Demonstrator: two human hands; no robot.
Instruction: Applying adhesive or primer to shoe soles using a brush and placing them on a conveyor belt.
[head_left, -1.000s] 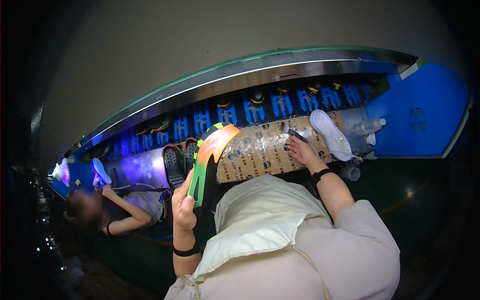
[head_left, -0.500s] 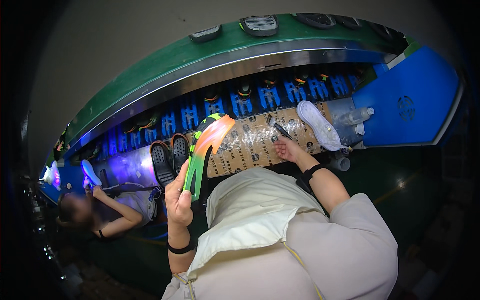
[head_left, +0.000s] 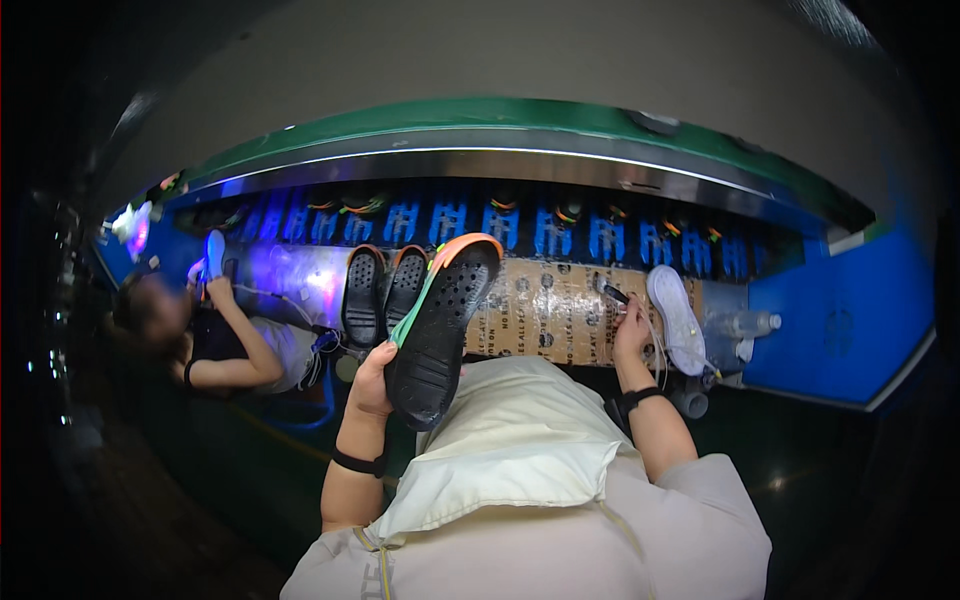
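Note:
My left hand (head_left: pixel 376 380) grips a shoe sole (head_left: pixel 445 330) by its edge, fingers partly hidden behind it. The sole's black face, dotted with holes, is turned up; its rim is green and orange. Over the cardboard-covered bench (head_left: pixel 530 315), my right hand (head_left: pixel 632 325) is closed round the dark handle of a small brush (head_left: pixel 616 293). The brush head lies at the cardboard. Just right of that hand rests a white shoe-shaped piece (head_left: pixel 677 320) with a thin cord beside it. Two more black soles, one of them this sole (head_left: pixel 363 297), lie left of the held one.
Behind the bench runs a row of blue racks (head_left: pixel 500 225) under a metal-edged green shelf (head_left: pixel 480 112). A clear bottle (head_left: pixel 745 324) lies at the right by a blue machine panel (head_left: pixel 850 310). At the left a co-worker (head_left: pixel 230 330) holds a blue-lit shoe piece (head_left: pixel 214 255).
My left hand has turned the sole from its coloured side to its black face. My right hand has closed on the brush, which lay beyond its fingers. The view has shifted.

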